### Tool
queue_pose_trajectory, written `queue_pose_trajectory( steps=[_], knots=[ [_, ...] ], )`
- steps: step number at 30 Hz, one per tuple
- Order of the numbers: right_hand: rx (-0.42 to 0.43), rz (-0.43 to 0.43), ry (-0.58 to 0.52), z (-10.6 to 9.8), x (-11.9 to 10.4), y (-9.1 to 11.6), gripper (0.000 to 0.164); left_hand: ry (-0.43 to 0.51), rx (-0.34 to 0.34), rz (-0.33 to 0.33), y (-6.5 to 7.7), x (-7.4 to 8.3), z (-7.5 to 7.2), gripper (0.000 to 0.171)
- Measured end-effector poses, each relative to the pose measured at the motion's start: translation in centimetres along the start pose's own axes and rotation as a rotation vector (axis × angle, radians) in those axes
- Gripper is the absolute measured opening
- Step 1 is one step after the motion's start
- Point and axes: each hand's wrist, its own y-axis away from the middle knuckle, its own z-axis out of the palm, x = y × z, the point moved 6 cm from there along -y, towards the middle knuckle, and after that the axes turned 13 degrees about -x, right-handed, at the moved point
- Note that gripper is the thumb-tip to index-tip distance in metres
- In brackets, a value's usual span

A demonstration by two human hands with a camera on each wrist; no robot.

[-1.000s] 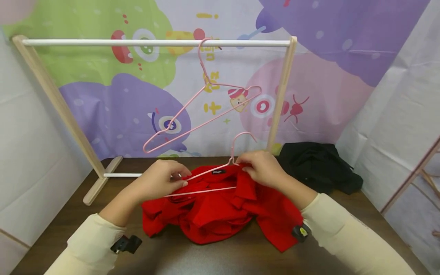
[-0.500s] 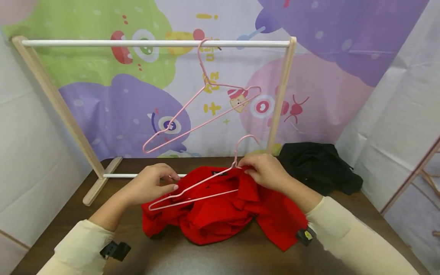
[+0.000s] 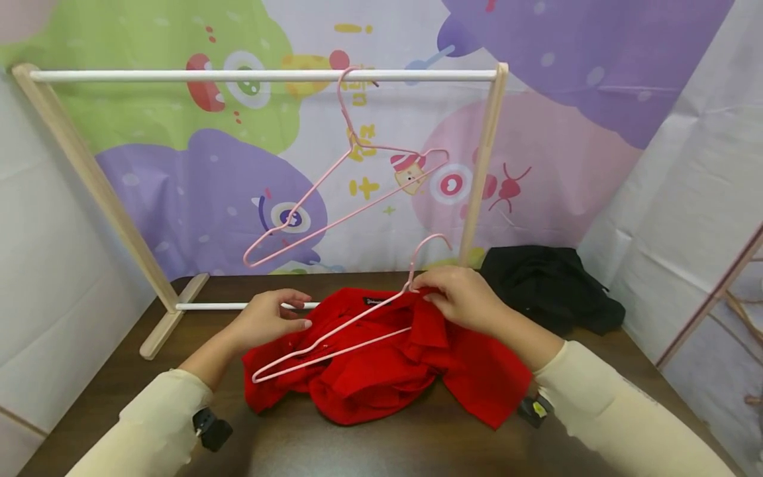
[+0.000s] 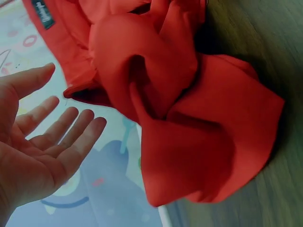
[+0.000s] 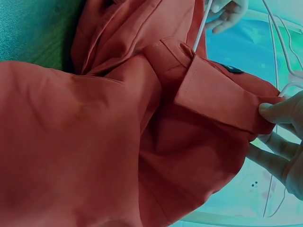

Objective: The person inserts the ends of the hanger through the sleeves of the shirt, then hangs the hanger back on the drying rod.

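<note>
A red collared shirt (image 3: 369, 381) lies bunched on the table, its dark neck label (image 3: 377, 301) facing up. One arm of a pink wire hanger (image 3: 412, 264) is inside the shirt's right side; the hook and the left arm are outside, slanting over the fabric. My right hand (image 3: 461, 295) pinches the collar (image 5: 215, 97) between thumb and fingers, just below the hook. To the left, my left hand (image 3: 265, 321) hovers with its fingers spread beside the shirt's left shoulder. In the left wrist view, that palm (image 4: 35, 168) holds nothing.
Behind stands a wooden rack with a white rail (image 3: 179, 75), where a second pink hanger (image 3: 322, 180) hangs bare. A black garment (image 3: 548, 285) lies crumpled at the back right of the brown table (image 3: 381, 457). A printed cloth backs the scene.
My left hand has let go of the hanger's left arm and drawn away leftward. That end of the hanger has dropped lower over the shirt. My right hand keeps its pinch.
</note>
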Motion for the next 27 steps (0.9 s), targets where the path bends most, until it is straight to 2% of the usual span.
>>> queue_pose_trajectory(
  steps=[7, 9, 12, 18, 22, 27],
  knots=[
    [0.025, -0.043, -0.047, -0.4, 0.0, 0.2, 0.026, -0.055, -0.035, -0.003, -1.9, 0.0, 1.0, 0.047],
    [0.036, -0.057, -0.058, -0.5, 0.1, 0.3, 0.026, -0.079, -0.030, 0.003, -2.2, 0.0, 1.1, 0.045],
    [0.054, -0.068, -0.072, -0.5, 0.3, 0.4, 0.026, -0.137, 0.014, 0.015, -2.2, 0.1, 0.9, 0.036],
    [0.109, -0.061, -0.088, -0.8, 0.8, 0.8, 0.026, -0.226, 0.099, 0.029, -1.6, 1.1, -0.2, 0.025],
    [0.137, -0.040, -0.109, -1.0, 1.4, 1.0, 0.028, -0.219, 0.142, 0.041, -0.7, 1.9, -1.1, 0.025],
    [0.150, -0.020, -0.129, -1.1, 1.9, 1.2, 0.029, -0.188, 0.166, 0.012, 0.7, 1.9, -1.8, 0.023]
  ],
)
